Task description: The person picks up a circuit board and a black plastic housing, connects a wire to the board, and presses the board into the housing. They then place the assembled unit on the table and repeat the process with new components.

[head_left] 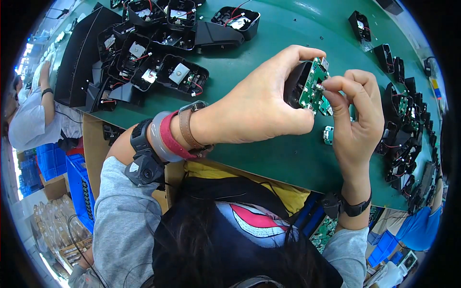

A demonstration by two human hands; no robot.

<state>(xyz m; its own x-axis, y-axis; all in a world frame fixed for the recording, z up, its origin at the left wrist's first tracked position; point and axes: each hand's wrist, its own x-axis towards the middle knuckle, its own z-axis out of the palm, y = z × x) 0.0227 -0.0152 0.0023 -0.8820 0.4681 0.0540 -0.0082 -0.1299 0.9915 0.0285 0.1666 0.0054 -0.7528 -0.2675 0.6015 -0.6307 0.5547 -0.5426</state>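
My left hand (261, 103) is closed around a small black plastic housing (294, 85), with its fingers on the upper end and the thumb on the lower end. A green circuit board (313, 81) stands along the housing's right side, held in the same grip. My right hand (357, 103) pinches with thumb and forefinger at the board's face. Whatever small part lies between those fingertips is too small to make out. Just below, more green circuit boards (328, 135) lie on the table, partly hidden by my hands.
Black housings with metal plates and red wires (178, 74) crowd the green table (259, 161) at the upper left, beside a large black box (79, 60). Many more housings (403, 129) pile up on the right. Another person (36, 113) sits at the far left.
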